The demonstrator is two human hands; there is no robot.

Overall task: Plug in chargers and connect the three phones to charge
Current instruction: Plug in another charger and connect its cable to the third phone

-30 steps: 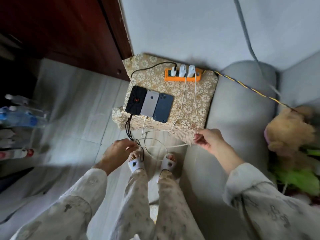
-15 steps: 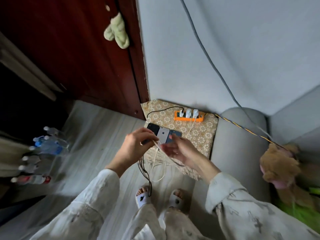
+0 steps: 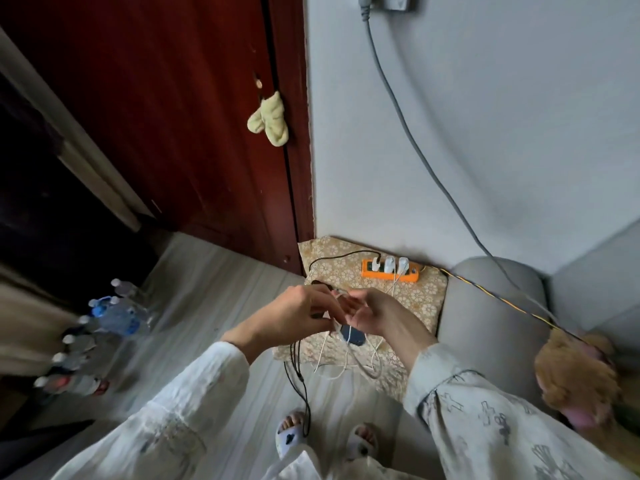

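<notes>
An orange power strip (image 3: 389,274) lies on a floral cushion (image 3: 424,299) by the wall, with three chargers (image 3: 389,264) plugged in. My left hand (image 3: 294,315) and my right hand (image 3: 375,315) are raised together above the phones, both pinching a white cable (image 3: 337,299). Only a corner of the dark blue phone (image 3: 351,336) shows below my hands; the other phones are hidden. White cables (image 3: 346,367) and a black cable (image 3: 298,375) hang off the cushion's front edge.
A grey sofa arm (image 3: 491,323) stands right of the cushion, with a plush toy (image 3: 578,379) on it. Water bottles (image 3: 104,320) lie on the floor at left. A dark red door (image 3: 190,116) is behind. My slippered feet (image 3: 325,438) stand below.
The camera has tilted up. My hands rose from the cushion's front edge and came together over the phones, lifting the white cable.
</notes>
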